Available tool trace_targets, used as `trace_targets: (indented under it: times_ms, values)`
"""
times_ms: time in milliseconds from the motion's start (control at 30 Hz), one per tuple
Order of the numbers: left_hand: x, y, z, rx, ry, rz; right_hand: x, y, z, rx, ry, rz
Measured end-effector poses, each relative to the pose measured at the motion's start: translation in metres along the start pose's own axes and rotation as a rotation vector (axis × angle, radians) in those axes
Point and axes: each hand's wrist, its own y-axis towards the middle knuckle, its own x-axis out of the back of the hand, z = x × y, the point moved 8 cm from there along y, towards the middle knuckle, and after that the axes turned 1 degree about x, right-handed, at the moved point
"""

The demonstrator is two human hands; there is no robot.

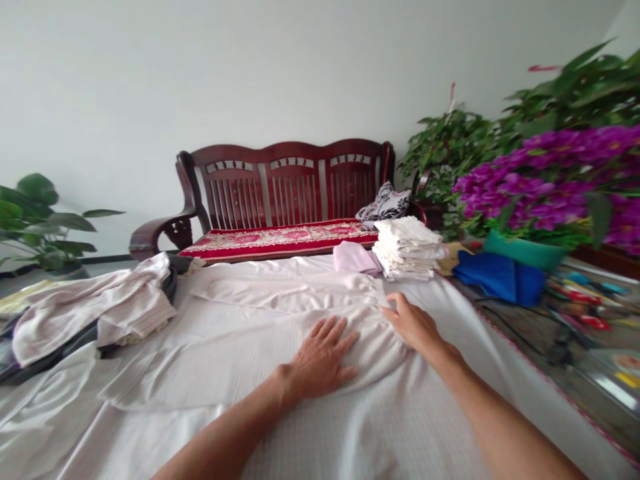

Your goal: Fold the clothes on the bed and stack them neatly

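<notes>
A pale pink garment [260, 313] lies spread flat on a white cloth-covered table [350, 440]. My left hand [320, 360] rests flat on the garment's lower middle, fingers stretched out and together. My right hand [413, 323] lies on the garment's right edge, palm down, fingers extended toward the fabric's gathered hem. Neither hand holds anything.
A stack of folded white cloths [407, 248] and a folded pink piece [355, 259] sit at the far right. A heap of unfolded clothes [95, 307] lies at the left. A blue cloth [497, 277], purple flowers [550, 180] and cluttered items fill the right. A wooden bench [280, 200] stands behind.
</notes>
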Motion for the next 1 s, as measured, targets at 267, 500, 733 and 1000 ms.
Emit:
trace_targets:
  times_ms: [267,500,733,1000]
  values:
    - [-0.002,-0.008,-0.010,-0.020,0.042,0.053,0.000,0.006,-0.018,0.001,-0.028,0.064]
    - [-0.002,-0.007,-0.010,-0.016,0.028,0.093,0.008,-0.026,0.065,0.593,-0.073,-0.331]
    - [0.000,-0.012,-0.015,-0.027,-0.003,0.120,-0.044,-0.023,0.059,0.714,-0.152,-0.178]
    - [0.037,-0.011,-0.005,-0.087,-0.270,-0.040,-0.002,0.012,0.043,0.425,0.178,-0.171]
